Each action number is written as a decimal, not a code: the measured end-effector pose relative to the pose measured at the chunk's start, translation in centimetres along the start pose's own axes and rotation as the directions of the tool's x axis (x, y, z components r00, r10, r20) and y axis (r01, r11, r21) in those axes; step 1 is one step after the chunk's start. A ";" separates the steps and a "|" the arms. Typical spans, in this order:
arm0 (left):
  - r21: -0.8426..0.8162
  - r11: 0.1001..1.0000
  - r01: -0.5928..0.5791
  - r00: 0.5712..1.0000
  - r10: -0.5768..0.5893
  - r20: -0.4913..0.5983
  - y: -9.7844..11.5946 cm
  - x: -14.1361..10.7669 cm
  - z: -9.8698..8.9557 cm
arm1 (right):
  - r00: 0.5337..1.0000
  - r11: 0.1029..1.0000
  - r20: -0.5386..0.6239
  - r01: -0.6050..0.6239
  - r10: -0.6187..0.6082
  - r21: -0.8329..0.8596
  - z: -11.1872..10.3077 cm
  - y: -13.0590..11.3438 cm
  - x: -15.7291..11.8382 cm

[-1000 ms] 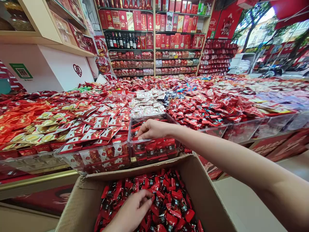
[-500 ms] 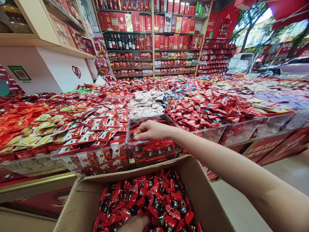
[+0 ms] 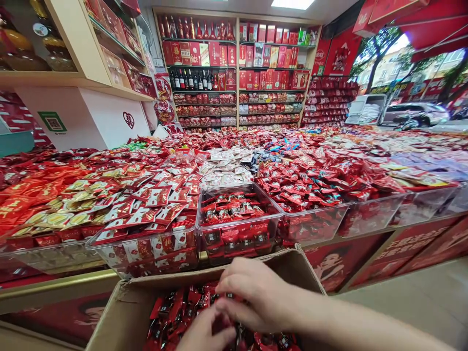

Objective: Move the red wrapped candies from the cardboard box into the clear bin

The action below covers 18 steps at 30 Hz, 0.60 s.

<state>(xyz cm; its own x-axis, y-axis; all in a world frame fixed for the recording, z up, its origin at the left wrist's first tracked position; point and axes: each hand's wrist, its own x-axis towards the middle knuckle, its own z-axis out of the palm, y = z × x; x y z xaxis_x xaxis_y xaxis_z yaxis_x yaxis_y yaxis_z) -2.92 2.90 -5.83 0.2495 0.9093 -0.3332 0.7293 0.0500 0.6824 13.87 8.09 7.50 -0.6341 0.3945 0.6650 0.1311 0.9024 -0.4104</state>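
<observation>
A cardboard box (image 3: 127,302) full of small candies in red and dark wrappers (image 3: 171,312) stands at the front. Both hands are down inside it, close together. My left hand (image 3: 208,329) is low among the candies, its fingers curled, with a red wrapper showing by the fingertips. Reaching in from the right, my right hand (image 3: 252,295) bends its fingers and thumb towards each other just above the left. A candy shows between them, partly hidden. Just beyond the box is a clear plastic bin (image 3: 239,225) with rows of the same candies.
More clear bins of packets stand along the counter, such as red-and-white packets (image 3: 146,209) on the left and red packets (image 3: 303,183) on the right. Shelves of bottles and red boxes (image 3: 215,53) rise behind. A wooden cabinet (image 3: 69,78) overhangs at the left.
My right hand has left the clear bin and come back down into the cardboard box beside my left hand. The left hand has risen slightly. The view has tilted up a little.
</observation>
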 end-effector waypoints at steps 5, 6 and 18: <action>-0.507 0.849 -0.152 0.967 0.022 -0.253 4.7 -1.3 -2.4 | 0.851 0.821 0.104 -0.523 0.514 0.228 4.8 0.4 -6.2; -0.599 0.783 -0.167 0.957 -0.018 -0.290 5.3 -1.6 -2.6 | 0.803 0.746 0.139 -0.591 0.579 0.307 5.3 0.6 -6.6; -0.797 0.561 -0.222 0.953 -0.049 -0.300 6.6 -3.0 -2.3 | 0.641 0.183 0.380 -0.635 0.667 0.750 6.0 0.3 -6.1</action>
<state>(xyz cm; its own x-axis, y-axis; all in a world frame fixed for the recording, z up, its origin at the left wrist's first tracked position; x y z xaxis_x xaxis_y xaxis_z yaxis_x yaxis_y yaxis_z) -0.35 1.52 1.18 0.0110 0.9878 -0.1555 -0.1540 0.1553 0.9758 13.16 4.88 -0.42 -0.6084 0.7891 -0.0843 -0.1448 -0.2149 -0.9658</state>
